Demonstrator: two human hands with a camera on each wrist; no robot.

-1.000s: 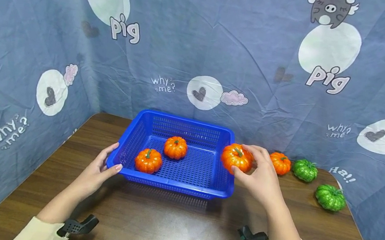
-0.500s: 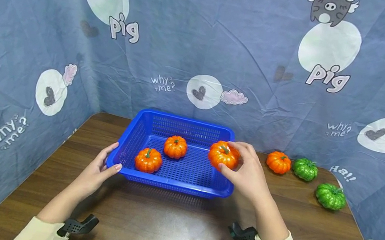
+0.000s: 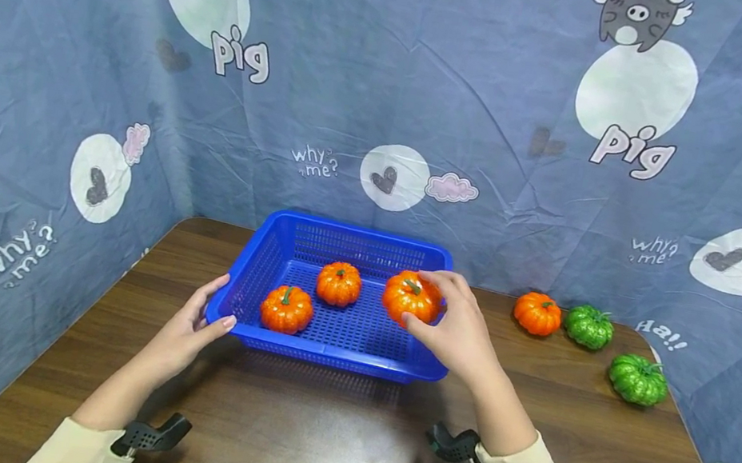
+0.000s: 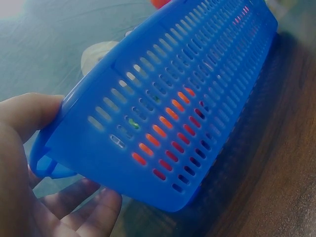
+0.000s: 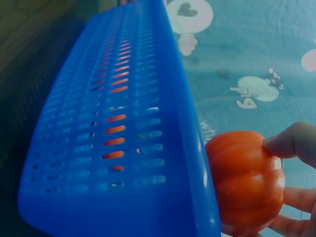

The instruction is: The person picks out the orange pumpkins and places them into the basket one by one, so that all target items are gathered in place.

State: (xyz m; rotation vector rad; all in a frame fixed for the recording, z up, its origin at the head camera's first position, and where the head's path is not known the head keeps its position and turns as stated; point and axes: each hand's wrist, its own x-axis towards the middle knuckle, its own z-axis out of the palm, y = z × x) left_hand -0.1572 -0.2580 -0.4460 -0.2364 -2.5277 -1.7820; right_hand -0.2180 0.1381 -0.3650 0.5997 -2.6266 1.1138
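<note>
My right hand (image 3: 457, 330) grips an orange pumpkin (image 3: 410, 296) between thumb and fingers, over the right part of a blue plastic basket (image 3: 337, 353). In the right wrist view this pumpkin (image 5: 244, 180) shows at rim height, partly behind the basket's edge. The left hand (image 3: 186, 328) holds the basket's near left corner, thumb on the rim; the left wrist view shows its fingers (image 4: 106, 210) curled beneath the rim. Inside the basket lie two more orange pumpkins, one near the front left (image 3: 286, 310) and another farther back (image 3: 338, 284).
To the right on the wooden table (image 3: 568, 457) sit an orange pumpkin (image 3: 537, 314), a green pumpkin (image 3: 589, 327) beside it, and a second green pumpkin (image 3: 638, 380) nearer the right edge. A blue printed cloth (image 3: 397, 66) hangs behind the table.
My right hand has carried its pumpkin left, from the basket's right rim to over the basket's inside. The left hand and basket have stayed in place.
</note>
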